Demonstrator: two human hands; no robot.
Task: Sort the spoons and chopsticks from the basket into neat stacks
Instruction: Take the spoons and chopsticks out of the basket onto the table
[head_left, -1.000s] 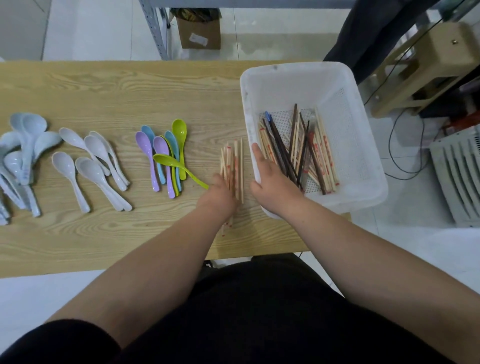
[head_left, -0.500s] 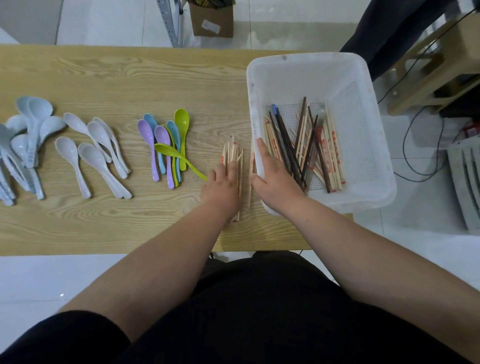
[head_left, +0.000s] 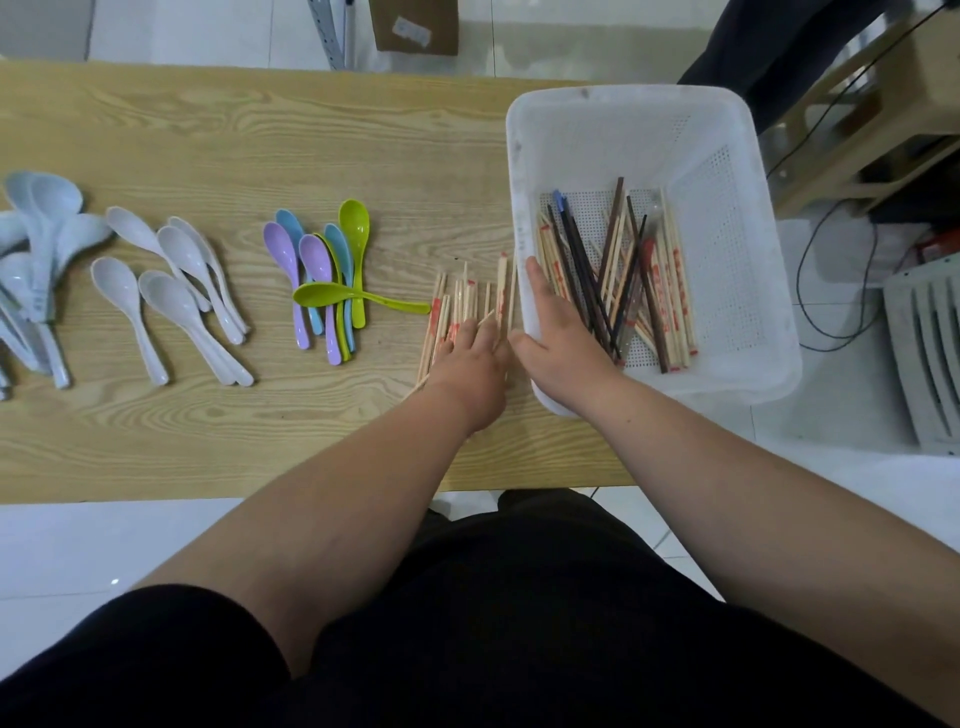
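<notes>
Chopsticks (head_left: 470, 306): pale bamboo, red-printed, fanned unevenly on table (head_left: 208, 140) beside basket (head_left: 727, 156).
Left hand (head_left: 470, 364): flat, fingers spread over them.
Right hand (head_left: 558, 338): flat, released, on basket's edge.

one basket (head_left: 727, 119), two hands (head_left: 470, 364), seven coloured spoons (head_left: 317, 270)

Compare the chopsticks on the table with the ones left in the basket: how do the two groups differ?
The table chopsticks are all pale wood; the basket chopsticks mix pale wood with dark ones. The table chopsticks lie roughly parallel under the left hand; the basket chopsticks cross at angles. The table group sits on bare wood, the other inside the white basket, whose near wall the right hand touches. Both include pale sticks with red print.
</notes>
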